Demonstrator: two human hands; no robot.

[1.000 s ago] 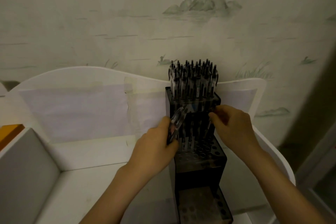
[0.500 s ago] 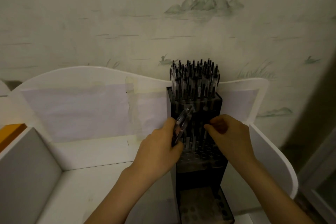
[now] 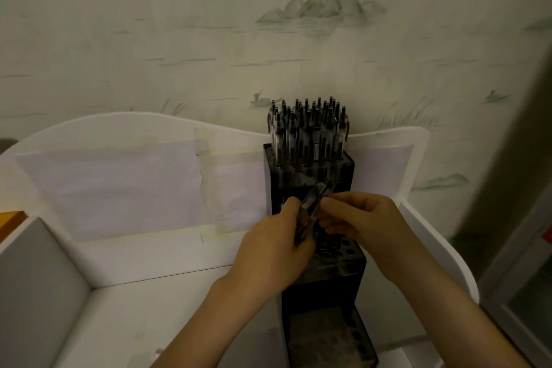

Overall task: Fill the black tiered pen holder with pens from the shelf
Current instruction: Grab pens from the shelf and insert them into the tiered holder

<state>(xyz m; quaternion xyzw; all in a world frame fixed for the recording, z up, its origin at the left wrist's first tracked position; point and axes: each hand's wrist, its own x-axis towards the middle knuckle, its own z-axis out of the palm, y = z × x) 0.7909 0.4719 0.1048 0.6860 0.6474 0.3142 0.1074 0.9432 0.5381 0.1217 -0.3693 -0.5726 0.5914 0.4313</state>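
Fingers of the left hand (image 3: pixel 270 251) curl round a bundle of pens (image 3: pixel 312 212); the right hand (image 3: pixel 363 219) pinches one of them above the middle tier of the pen holder (image 3: pixel 340 273), at the shelf's (image 3: pixel 167 308) back right.

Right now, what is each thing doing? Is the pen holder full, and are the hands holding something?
black tiered pen holder: upright on the white shelf, only partly filled
top tier: packed with standing pens
middle tier: open holes showing, still empty there
bottom tier: no pens seen
left hand: holds a bunch of pens
right hand: fingertips pinch at that bunch
white shelf: paper taped on its back panel
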